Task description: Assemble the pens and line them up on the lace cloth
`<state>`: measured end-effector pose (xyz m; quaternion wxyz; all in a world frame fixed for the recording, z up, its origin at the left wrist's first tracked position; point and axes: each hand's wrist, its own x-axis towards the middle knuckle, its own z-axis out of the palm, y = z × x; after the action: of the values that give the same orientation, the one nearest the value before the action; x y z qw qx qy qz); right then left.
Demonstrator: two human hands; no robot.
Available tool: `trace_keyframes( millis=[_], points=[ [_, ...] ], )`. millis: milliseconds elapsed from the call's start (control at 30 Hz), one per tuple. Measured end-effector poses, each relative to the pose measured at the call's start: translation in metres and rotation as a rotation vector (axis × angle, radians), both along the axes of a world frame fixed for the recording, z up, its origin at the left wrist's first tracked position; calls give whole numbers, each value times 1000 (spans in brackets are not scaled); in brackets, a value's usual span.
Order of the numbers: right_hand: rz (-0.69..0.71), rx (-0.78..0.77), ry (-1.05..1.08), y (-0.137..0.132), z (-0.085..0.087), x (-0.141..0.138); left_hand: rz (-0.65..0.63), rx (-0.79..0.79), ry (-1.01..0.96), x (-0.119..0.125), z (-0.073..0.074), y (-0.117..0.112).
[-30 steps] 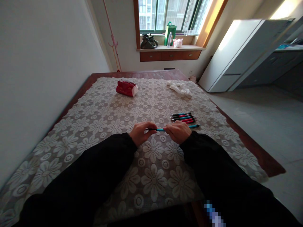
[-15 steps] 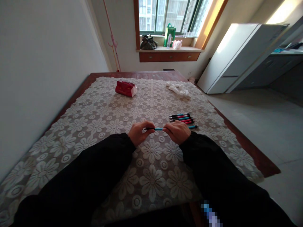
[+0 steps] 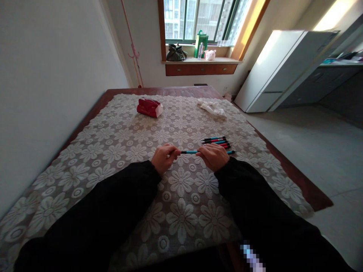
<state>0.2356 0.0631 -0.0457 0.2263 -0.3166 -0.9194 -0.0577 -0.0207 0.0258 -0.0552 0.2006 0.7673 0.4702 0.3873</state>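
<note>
Head view, seated at table w/ floral lace tablecloth. Left hand curled, fingertips pinched on dark end of blue pen; right hand closed over pen's other half, w/ teal tip poking out beyond knuckles. Pen held level, just above cloth, approx. centre of table between both hands. Held as if for pulling apart or pushing together; which of the two, not discernible. No gap or loose part visible along barrel. Row of pens, red and blue, laid side by side on cloth just behind right hand, touching one another; judged to be either finished or waiting pieces, w/ no way to tell which. No other pen pile seen, so prob. one pen in hand vs. several set down. Farther back: red tissue pack at left, crumpled white cloth at right, well apart from hands. Black sleeves covering both forearms.
</note>
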Motion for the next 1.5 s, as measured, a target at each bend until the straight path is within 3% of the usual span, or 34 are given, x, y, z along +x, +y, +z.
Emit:
trace_keyframes(
  millis=[133, 233, 400, 567, 733, 1067, 1500],
  points=[
    [-60, -202, -14, 2, -2, 1, 12, 132, 67, 0, -2, -2],
    [11, -174, 73, 10, 3, 17, -8, 118, 46, 1, -2, -3],
    [-36, -84, 180, 17, 13, 89, -5, 104, 91, 2, -5, 0],
    [-58, -38, 13, 6, -10, 140, -86, 111, 273, 3, -8, 1],
    [-146, 97, -78, 3, -27, 134, -117, 92, 313, 4, -7, 0],
    [-128, 113, -153, 19, -10, 105, -140, 92, 309, 3, -8, 0],
    [-83, 133, -225, 24, -8, 105, -149, 125, 312, 3, -9, 2]
  ],
)
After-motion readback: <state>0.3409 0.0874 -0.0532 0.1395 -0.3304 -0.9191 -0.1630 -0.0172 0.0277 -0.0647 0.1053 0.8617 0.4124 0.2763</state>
